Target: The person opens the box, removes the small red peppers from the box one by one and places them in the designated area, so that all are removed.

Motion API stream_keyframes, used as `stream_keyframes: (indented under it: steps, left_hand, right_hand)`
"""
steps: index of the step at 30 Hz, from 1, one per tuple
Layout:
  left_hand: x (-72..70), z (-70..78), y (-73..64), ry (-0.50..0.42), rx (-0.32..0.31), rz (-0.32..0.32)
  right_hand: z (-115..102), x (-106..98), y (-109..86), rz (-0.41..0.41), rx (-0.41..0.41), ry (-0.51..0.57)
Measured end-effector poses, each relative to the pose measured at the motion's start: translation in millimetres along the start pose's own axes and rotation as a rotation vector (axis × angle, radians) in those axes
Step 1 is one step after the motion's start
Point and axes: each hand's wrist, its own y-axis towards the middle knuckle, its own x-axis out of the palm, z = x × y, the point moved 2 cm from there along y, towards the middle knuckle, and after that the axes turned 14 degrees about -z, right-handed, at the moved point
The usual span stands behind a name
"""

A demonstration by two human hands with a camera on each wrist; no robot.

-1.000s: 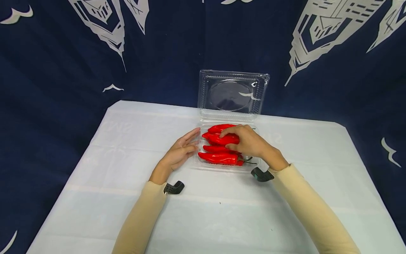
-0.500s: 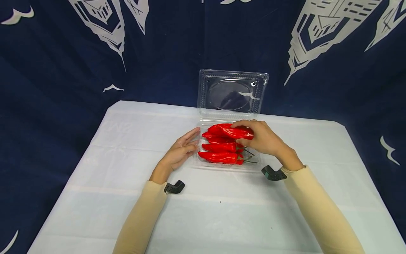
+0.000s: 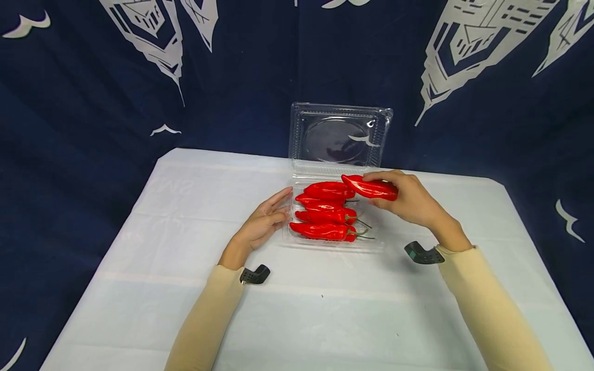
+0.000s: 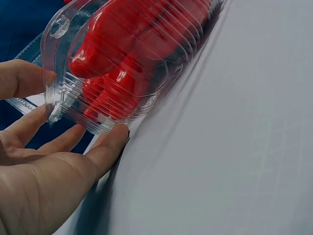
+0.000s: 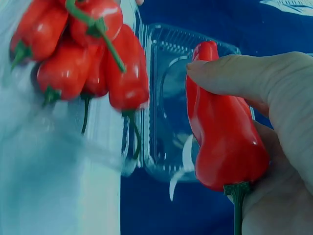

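Observation:
My right hand [image 3: 413, 198] holds a red pepper [image 3: 370, 187] in the air, just right of and above the clear plastic container [image 3: 297, 241]. In the right wrist view the thumb presses along the pepper's side, and its green stem hangs toward the palm. Several more red peppers [image 3: 320, 231] lie in the container, stems mostly pointing right. Beside the container's left end is my left hand [image 3: 262, 221], fingers mostly straight. Its fingertips touch the ribbed wall [image 4: 78, 105] in the left wrist view.
The container's hinged lid [image 3: 337, 140] stands raised at the back, against a dark blue cloth [image 3: 250, 93] with white prints. A white-covered table [image 3: 320, 319] lies underneath. Each wrist wears a black device [image 3: 254, 274].
My right hand has lifted a pepper out of the back of the container and carried it to the right. My left hand has stayed at the container's left end.

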Motion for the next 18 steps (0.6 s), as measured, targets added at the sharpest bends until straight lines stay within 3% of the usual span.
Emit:
stream_keyframes:
  steps: [18]
  left_hand:
    - [0.6, -1.7, 0.9, -0.007, -0.001, 0.009]
  right_hand:
    - [45.0, -26.7, -35.7, 0.023, 0.108, -0.073]
